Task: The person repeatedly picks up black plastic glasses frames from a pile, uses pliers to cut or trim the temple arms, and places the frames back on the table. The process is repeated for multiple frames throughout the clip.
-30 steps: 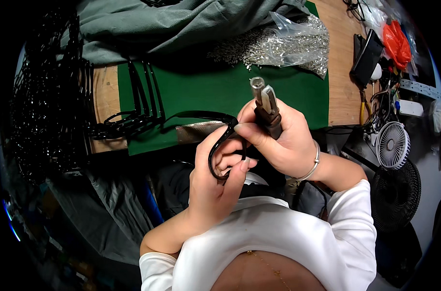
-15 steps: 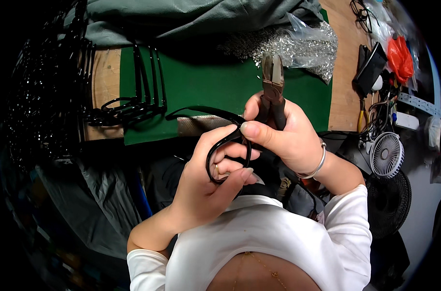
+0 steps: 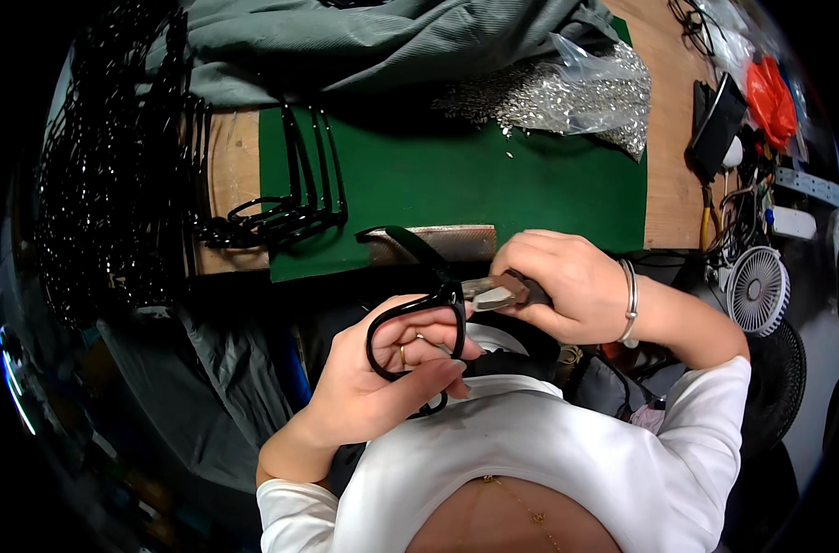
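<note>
My left hand (image 3: 360,392) holds a black eyeglass frame (image 3: 452,295) by its rim, the fingers passing behind the lens opening and the thumb along the lower edge. One temple arm of the frame points up and left over the mat's front edge. My right hand (image 3: 576,290) grips a pair of pliers (image 3: 493,295), jaws pointing left. The jaw tips are at the corner where the temple arm meets the front; whether they pinch it I cannot tell. The plier handles are mostly covered by my right hand.
A green mat (image 3: 419,180) lies on the wooden table. Several black frames (image 3: 300,210) rest at its left, beside a big dark heap (image 3: 115,166). A plastic bag of small shiny metal pieces (image 3: 585,92), grey cloth (image 3: 373,46), a phone (image 3: 717,129) and a small fan (image 3: 759,290) surround it.
The pliers have swung from pointing up to pointing left, and their jaws are now at the frame's corner. My right fingers have left the frame and wrapped round the pliers.
</note>
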Demonstrator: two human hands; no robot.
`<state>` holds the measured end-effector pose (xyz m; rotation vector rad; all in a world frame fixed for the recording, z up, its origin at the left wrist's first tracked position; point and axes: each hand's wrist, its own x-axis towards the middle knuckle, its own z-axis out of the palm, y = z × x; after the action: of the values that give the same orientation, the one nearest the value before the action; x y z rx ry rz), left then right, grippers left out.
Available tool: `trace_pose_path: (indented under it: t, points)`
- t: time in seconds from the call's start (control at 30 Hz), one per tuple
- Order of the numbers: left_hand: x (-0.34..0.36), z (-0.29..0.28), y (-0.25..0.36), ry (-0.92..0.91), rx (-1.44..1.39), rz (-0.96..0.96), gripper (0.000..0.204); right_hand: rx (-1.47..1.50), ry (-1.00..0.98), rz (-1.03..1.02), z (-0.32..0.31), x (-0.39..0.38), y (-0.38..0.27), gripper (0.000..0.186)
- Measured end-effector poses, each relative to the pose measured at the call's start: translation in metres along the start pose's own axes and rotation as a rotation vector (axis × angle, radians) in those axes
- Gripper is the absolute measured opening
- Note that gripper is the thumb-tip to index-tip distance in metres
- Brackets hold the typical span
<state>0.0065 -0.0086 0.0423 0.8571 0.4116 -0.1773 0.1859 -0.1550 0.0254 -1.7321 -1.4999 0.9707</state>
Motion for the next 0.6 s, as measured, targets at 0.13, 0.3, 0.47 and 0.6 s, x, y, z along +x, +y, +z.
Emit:
trace_pose_path:
  t: [0.13, 0.3, 0.47, 0.6]
  points:
    - [-0.006, 0.001, -0.009, 0.023, 0.079, 0.062, 0.043, -0.079, -0.022, -0.081, -0.004, 0.006, 0.002, 0.021]
    - [-0.006, 0.007, -0.02, 0.164, 0.588, 0.239, 0.04, -0.245, 0.073, -0.219, 0.0, 0.013, 0.007, 0.02]
    - [-0.002, 0.009, -0.028, 0.238, 0.795, 0.337, 0.034, -0.338, 0.175, -0.286, 0.006, 0.01, 0.019, 0.024]
    - [0.003, 0.009, -0.03, 0.222, 0.83, 0.361, 0.032, -0.366, 0.177, -0.264, 0.006, 0.005, 0.019, 0.026]
